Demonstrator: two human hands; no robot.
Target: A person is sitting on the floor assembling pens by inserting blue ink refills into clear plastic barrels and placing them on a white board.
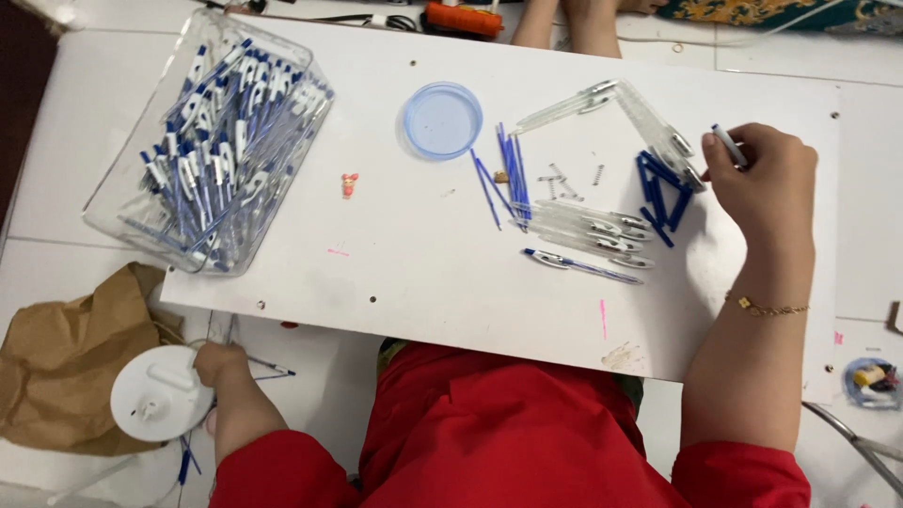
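Observation:
My right hand [764, 179] rests at the right side of the white board [414, 273], its fingers closed on a small clear and blue pen part [729, 145]. Just left of it lie blue pen caps [660, 193], clear pen barrels [593, 230] and one assembled pen [583, 266]. Blue ink refills [506, 169] and small metal springs [564, 179] lie further left. My left hand [218, 362] is down off the board's near-left edge, touching a round white lid-like object [158, 393] on the floor.
A clear plastic box [212, 141] full of assembled blue pens sits at the board's far left. A pale blue round lid [442, 119] lies mid-board, a tiny pink figure [349, 184] beside it. Brown paper bag [66, 353] on the floor at left.

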